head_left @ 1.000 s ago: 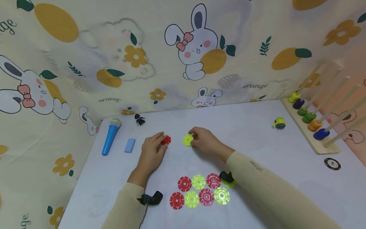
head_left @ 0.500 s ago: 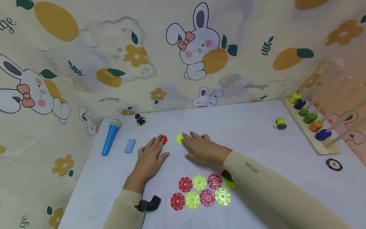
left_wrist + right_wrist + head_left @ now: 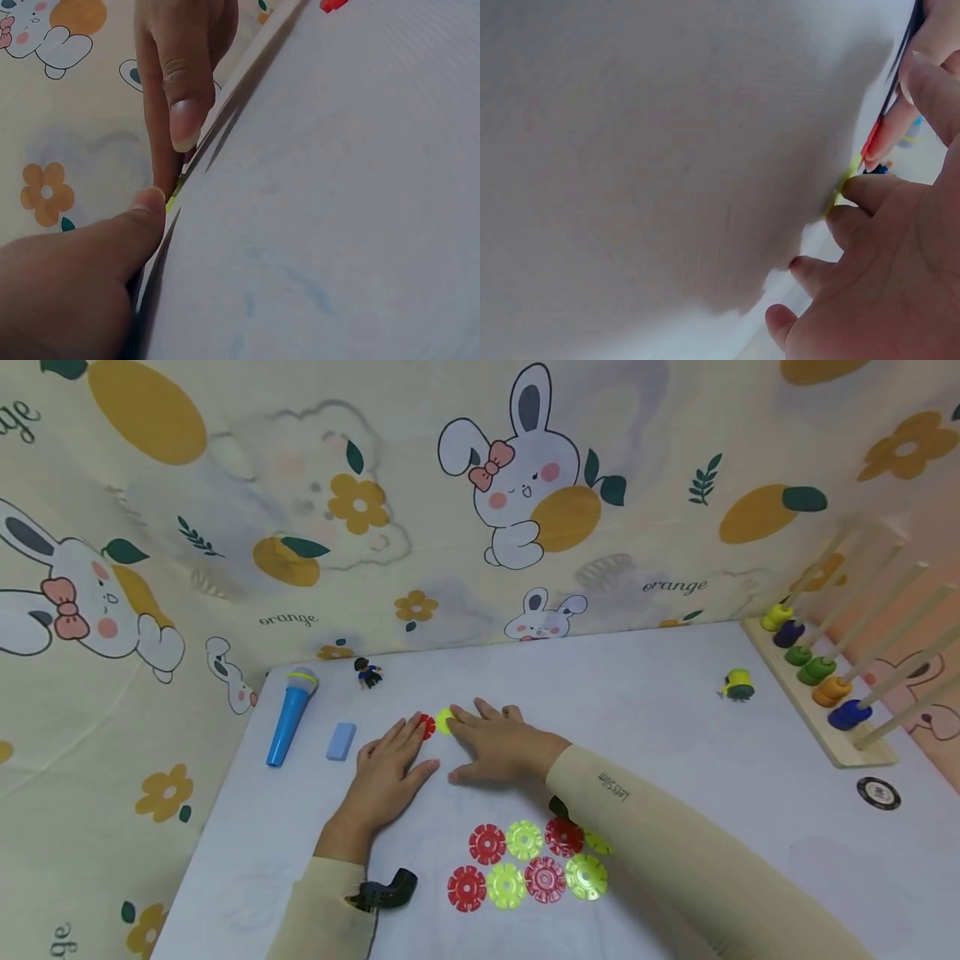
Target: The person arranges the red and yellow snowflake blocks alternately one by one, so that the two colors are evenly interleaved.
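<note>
Near the middle of the white table, my left hand [image 3: 387, 779] has its fingertips on a red notched plastic disc [image 3: 428, 727], partly covering it. Close on its right lies a yellow-green notched disc [image 3: 444, 720], touched by the fingertips of my right hand [image 3: 502, 746], whose fingers are spread. In the right wrist view the yellow disc [image 3: 845, 182] sits under those fingertips, and the red disc [image 3: 871, 142] shows right at its edge. Nearer to me lie two rows of like discs, such as a red one [image 3: 467, 888] and a yellow one [image 3: 506, 885]; my right sleeve partly covers the upper row.
On the left are a blue toy microphone [image 3: 291, 718], a light blue block [image 3: 341, 742] and a small figure [image 3: 367, 672]. At the right stand a small yellow-green toy [image 3: 738, 685], a wooden bead rack [image 3: 817, 681] and a black-and-white round chip [image 3: 878, 793]. A printed cloth hangs behind.
My right hand has gone from pinching the yellow disc to sliding it left with straighter fingers, up beside the red one. My left hand has let its grip go and lies flatter on the red disc.
</note>
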Motion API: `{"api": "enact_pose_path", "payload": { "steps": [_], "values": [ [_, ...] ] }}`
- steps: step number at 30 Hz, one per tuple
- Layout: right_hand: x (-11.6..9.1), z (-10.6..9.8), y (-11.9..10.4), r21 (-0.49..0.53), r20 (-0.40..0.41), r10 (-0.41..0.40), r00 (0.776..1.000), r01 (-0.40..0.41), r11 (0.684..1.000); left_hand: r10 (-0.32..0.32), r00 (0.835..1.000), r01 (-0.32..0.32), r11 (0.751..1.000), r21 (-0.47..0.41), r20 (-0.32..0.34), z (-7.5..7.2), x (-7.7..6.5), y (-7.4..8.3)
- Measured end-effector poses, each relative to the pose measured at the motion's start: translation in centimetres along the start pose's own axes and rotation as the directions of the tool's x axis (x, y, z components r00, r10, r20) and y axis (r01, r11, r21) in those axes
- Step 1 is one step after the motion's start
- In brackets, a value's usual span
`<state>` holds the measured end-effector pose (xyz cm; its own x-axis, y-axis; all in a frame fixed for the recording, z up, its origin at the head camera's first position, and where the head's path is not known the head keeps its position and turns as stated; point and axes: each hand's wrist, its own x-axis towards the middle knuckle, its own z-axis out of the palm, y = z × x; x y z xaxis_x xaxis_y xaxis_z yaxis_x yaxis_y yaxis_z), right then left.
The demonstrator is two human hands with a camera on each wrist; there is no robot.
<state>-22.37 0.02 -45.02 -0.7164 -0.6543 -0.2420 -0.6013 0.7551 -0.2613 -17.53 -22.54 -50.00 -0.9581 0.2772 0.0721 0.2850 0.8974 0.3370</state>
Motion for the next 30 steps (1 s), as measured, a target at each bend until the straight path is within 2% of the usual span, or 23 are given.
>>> {"api": "enact_pose_path", "payload": {
  "steps": [5, 8, 12, 15, 18, 22, 25, 28, 30],
  "values": [
    [0.2, 0.3, 0.1, -0.02, 0.009, 0.011, 1.0, -0.011, 1.0, -0.003, 1.0, 0.003, 1.0, 0.009, -0.001, 0.2, 0.1, -0.1],
    [0.2, 0.4, 0.2, 0.009, 0.01, 0.002, 1.0, -0.002, 1.0, -0.002, 1.0, 0.002, 1.0, 0.011, 0.0, 0.4, 0.1, -0.2],
    [-0.2, 0.0, 0.7, 0.114, -0.025, -0.015, 1.0, 0.018, 0.993, 0.01, 1.0, -0.01, 1.0, -0.006, -0.013, 0.5, 0.2, 0.1],
    [-1.0, -0.6, 1.2, 0.249, -0.083, -0.004, 0.997, 0.024, 0.968, 0.04, 0.999, -0.041, 0.999, -0.008, -0.033, 0.6, 0.4, 0.7],
    [-2.8, -0.9, 1.7, 0.425, -0.14, 0.032, 0.99, 0.031, 0.905, 0.074, 0.996, -0.074, 0.997, 0.002, -0.04, 0.9, 0.6, 1.4],
    [-6.3, -0.7, 2.2, 0.634, -0.21, 0.037, 0.977, 0.107, 0.766, 0.078, 0.997, -0.078, 0.996, 0.034, 0.0, 1.2, 0.5, 2.2],
    [-9.1, -0.4, 2.5, 0.714, -0.267, 0.017, 0.963, 0.187, 0.675, 0.066, 0.997, -0.068, 0.996, 0.056, 0.027, 1.1, 0.4, 2.5],
    [-11.5, 0.2, 2.9, 0.747, -0.314, 0.014, 0.949, 0.238, 0.62, 0.064, 0.997, -0.066, 0.995, 0.07, 0.034, 1.0, 0.4, 2.5],
    [-12.9, 0.8, 3.3, 0.749, -0.332, 0.026, 0.943, 0.246, 0.616, 0.07, 0.997, -0.072, 0.995, 0.069, 0.036, 1.0, 0.4, 2.5]
  ]
}}
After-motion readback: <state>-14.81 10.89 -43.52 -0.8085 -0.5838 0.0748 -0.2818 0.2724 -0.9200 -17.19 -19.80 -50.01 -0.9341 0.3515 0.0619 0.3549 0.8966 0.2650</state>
